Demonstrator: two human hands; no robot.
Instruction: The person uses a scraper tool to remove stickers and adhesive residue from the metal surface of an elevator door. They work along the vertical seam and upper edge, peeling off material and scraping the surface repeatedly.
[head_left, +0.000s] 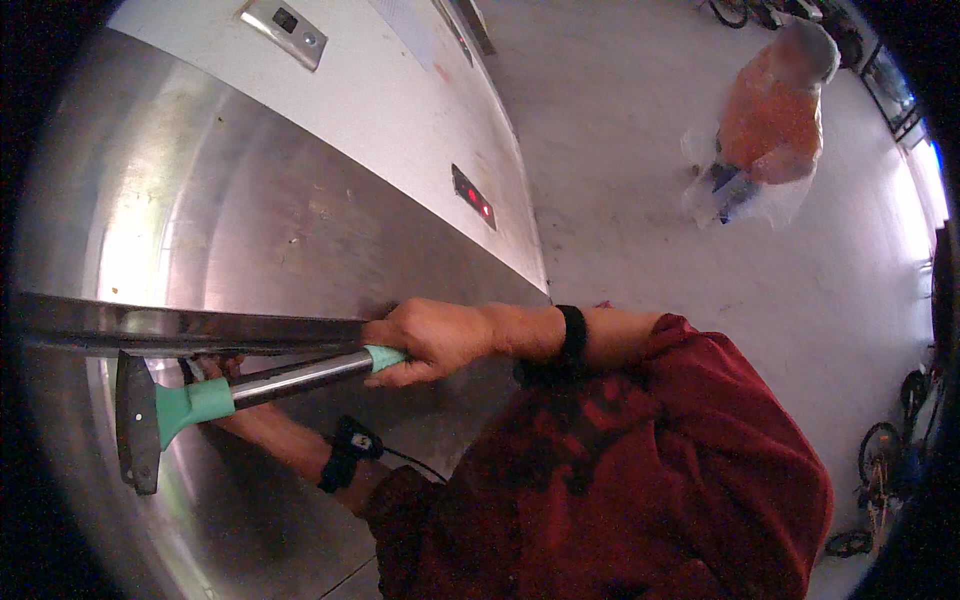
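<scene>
My right hand (427, 341) grips the teal end of a squeegee-like tool (300, 381) with a steel tube handle. Its wide dark head (139, 424) lies at the left, over the brushed stainless-steel surface (247, 465). Behind the tool's teal neck is my left hand (220, 366), close to the dark groove at the edge of the upper steel panel (300, 202). Its fingers are partly hidden, and I cannot tell whether it holds the small pale thing beside it. Both wrists wear black bands.
A white wall (390, 127) carries a metal button plate (285, 34) and a small panel with red lights (474, 196). On the grey floor (622, 187) a person in an orange top (772, 120) is at upper right. A bicycle (877, 465) stands at the right edge.
</scene>
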